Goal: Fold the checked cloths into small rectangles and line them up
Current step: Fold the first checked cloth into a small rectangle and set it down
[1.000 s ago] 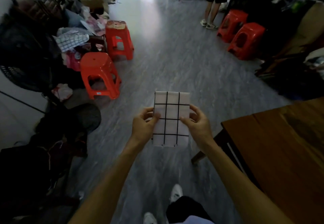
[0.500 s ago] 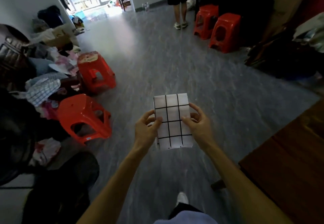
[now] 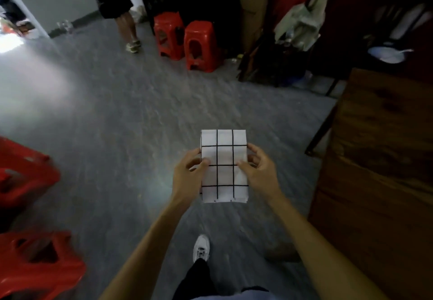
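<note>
A white cloth with black checks (image 3: 224, 156), folded into a small upright rectangle, is held in the air in front of me above the grey floor. My left hand (image 3: 187, 175) pinches its left edge with thumb on the front. My right hand (image 3: 259, 170) grips the right edge the same way. Both forearms reach in from the bottom of the frame. No other checked cloths are visible.
A dark wooden table (image 3: 379, 170) fills the right side. Two red stools (image 3: 187, 41) stand far ahead beside a standing person's legs (image 3: 124, 23). More red stools (image 3: 25, 217) sit at the left edge. My white shoe (image 3: 201, 248) is below on the grey floor (image 3: 105, 123).
My view has swung to the right: the stools and clutter on the left slid out, the table came closer. The cloth stays gripped in both hands the same way.
</note>
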Demonstrator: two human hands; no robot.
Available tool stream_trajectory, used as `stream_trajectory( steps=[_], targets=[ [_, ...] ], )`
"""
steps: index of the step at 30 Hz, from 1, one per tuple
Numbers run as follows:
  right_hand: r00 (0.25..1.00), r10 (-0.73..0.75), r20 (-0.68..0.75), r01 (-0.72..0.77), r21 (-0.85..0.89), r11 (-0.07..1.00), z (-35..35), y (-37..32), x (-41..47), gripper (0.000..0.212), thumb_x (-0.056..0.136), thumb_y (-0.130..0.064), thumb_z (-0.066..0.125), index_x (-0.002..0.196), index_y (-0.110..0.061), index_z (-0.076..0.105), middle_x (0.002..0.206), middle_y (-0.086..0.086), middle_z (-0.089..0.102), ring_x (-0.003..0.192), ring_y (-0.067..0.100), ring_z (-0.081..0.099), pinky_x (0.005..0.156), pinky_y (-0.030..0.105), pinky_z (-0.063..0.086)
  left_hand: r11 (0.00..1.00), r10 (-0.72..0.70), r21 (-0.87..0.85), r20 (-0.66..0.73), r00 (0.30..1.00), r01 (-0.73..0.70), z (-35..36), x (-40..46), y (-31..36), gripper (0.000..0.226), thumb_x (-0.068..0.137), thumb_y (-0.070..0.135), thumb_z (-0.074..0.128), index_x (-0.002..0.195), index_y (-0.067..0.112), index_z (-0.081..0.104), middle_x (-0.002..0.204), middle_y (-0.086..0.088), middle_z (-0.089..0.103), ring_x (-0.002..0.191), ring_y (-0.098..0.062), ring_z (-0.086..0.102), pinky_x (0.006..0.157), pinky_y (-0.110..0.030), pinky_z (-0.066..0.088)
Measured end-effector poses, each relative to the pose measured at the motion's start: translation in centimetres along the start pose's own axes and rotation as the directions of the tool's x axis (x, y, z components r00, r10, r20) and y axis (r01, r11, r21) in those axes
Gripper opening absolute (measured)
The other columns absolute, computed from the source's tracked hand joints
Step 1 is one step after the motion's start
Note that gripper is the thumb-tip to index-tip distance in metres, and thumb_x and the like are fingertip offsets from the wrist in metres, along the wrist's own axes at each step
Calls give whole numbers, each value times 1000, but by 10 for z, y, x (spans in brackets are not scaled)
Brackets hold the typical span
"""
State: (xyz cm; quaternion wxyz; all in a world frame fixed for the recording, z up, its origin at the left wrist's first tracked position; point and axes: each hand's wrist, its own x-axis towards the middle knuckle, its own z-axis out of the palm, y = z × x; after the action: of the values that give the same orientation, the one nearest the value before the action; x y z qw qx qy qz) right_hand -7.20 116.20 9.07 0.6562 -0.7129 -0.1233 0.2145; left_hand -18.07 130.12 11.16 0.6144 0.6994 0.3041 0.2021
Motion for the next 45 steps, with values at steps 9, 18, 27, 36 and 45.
stream_trajectory(
  steps=[9, 18, 27, 36, 45],
  targets=[
    [897, 46, -440, -36, 31, 999, -30, -19, 61, 54, 83, -5, 69, 132, -16, 50, 102, -1, 70, 89, 10, 69, 75, 29, 58, 998, 47, 8, 393, 919, -55, 72, 141, 13, 30, 84, 9, 69, 94, 37, 67, 88, 8, 73, 85, -8, 68, 76, -26, 56],
    [673, 153, -723, -56, 157, 986, -96, -6, 75, 49, 86, -6, 66, 130, -21, 50, 107, -5, 68, 91, 6, 68, 69, 19, 55, 996, 10, 58, 712, 702, -73, 188, 181, 25, 21, 86, 15, 67, 105, 24, 68, 94, 5, 72, 88, -10, 68, 82, -35, 56],
    [443, 254, -860, -28, 270, 962, -200, 36, 97, 43, 86, -10, 66, 125, -23, 55, 110, -7, 66, 94, 3, 66, 71, 20, 56, 962, -42, 160, 886, 462, -220, 348, 198, 40, 36, 85, 11, 69, 116, 27, 60, 88, 12, 70, 83, -3, 69, 71, -19, 56],
    [316, 370, -874, -89, 361, 928, -270, 66, 123, 32, 88, -13, 64, 117, -25, 58, 108, -8, 64, 98, 6, 63, 85, 28, 55, 888, -123, 216, 962, 242, -406, 469, 212, 37, 39, 87, 19, 66, 125, 17, 59, 126, 0, 60, 111, -12, 57, 95, -37, 51],
    [100, 471, -876, -150, 455, 878, -330, 84, 203, 50, 88, -14, 64, 134, -19, 46, 124, -3, 57, 110, 12, 57, 84, 31, 54, 875, -199, 225, 974, 105, -430, 582, 268, 12, 38, 88, 15, 64, 125, 15, 58, 121, 3, 59, 106, -10, 57, 86, -28, 52]
  ],
)
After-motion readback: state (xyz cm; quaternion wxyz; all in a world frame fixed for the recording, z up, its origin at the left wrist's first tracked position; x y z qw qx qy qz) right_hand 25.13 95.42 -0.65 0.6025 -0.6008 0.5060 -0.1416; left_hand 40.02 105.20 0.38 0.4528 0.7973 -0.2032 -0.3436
